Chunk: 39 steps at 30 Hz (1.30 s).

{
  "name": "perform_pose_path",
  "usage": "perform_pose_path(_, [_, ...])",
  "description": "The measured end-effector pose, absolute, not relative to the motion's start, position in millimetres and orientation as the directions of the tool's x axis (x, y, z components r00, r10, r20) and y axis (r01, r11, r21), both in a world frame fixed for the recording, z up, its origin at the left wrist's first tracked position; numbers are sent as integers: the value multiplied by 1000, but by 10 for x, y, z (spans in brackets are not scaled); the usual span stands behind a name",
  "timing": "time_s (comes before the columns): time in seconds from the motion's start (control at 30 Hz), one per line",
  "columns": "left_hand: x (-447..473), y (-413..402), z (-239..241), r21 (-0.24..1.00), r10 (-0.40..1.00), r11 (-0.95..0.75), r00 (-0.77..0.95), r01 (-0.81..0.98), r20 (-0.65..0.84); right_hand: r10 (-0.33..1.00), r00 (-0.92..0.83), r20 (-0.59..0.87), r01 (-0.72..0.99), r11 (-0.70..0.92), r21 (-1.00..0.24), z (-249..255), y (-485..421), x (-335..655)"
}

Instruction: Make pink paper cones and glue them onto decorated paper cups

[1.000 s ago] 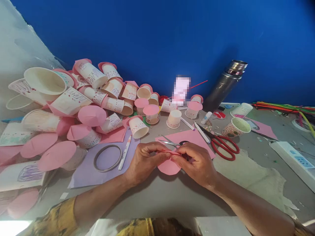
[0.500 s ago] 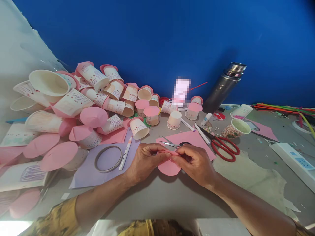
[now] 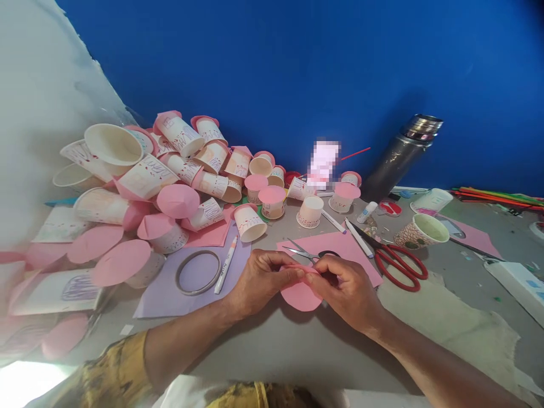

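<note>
A round piece of pink paper [image 3: 301,296] is pinched along its upper edge between my two hands, just above the grey table. My left hand [image 3: 266,280] grips it from the left, thumb on top and fingers behind. From the right, my right hand [image 3: 346,286] does the same, its thumb tip close beside the left one. The paper looks folded or bent under the thumbs. Just beyond the fingers lie small scissors [image 3: 300,252] with dark handles, on a pink sheet [image 3: 357,258]. Parts of these scissors are hidden behind my right hand.
Paper cups [image 3: 151,175] with pink tops are heaped at the left. Near them are a tape ring [image 3: 177,272] and a marker [image 3: 226,265] on purple paper [image 3: 159,297]. Red-handled scissors [image 3: 408,275], a glue stick [image 3: 366,211], a patterned cup [image 3: 420,231], a flask [image 3: 395,161] and a power strip [image 3: 516,286] stand rightward.
The whole view has shifted, so things appear slightly farther right. Both hands keep the same pinch on the pink paper, with hardly any movement relative to the table.
</note>
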<state>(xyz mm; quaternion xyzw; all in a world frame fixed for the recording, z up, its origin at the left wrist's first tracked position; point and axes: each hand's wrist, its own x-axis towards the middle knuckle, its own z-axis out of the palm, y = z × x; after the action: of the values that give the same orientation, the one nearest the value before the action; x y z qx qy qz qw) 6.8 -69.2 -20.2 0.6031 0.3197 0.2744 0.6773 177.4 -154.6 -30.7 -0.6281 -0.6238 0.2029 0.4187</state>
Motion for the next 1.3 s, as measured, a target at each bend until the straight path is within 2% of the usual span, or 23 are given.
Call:
perform_pose_path(0.2, [58,-668,-245,977,732,211,661,17,-169,950,140,280,616,138,-775,-287,-1543,1760])
perform_pose_path(0.37, [49,-636,-312,969,714,241,668,46,-209,966,162,202,582,72,-810,-257,-1534,1761])
perform_pose_path(0.57, [50,-604,-295,978,709,191,678,80,-194,978,170,124,507,21,-862,-240,-1542,1787])
perform_pose_path(0.77, [61,-586,-269,979,725,202,665,42,-178,992,123,11,382,-37,-923,-221,-1551,1828])
perform_pose_path(1.0, [75,-594,-223,972,719,234,665,37,-199,988,153,2,380,-57,-923,-190,-1555,1818])
perform_pose_path(1.3, [59,-602,-186,984,691,176,709,28,-144,977,206,-51,270,-107,-957,-143,-1538,1841])
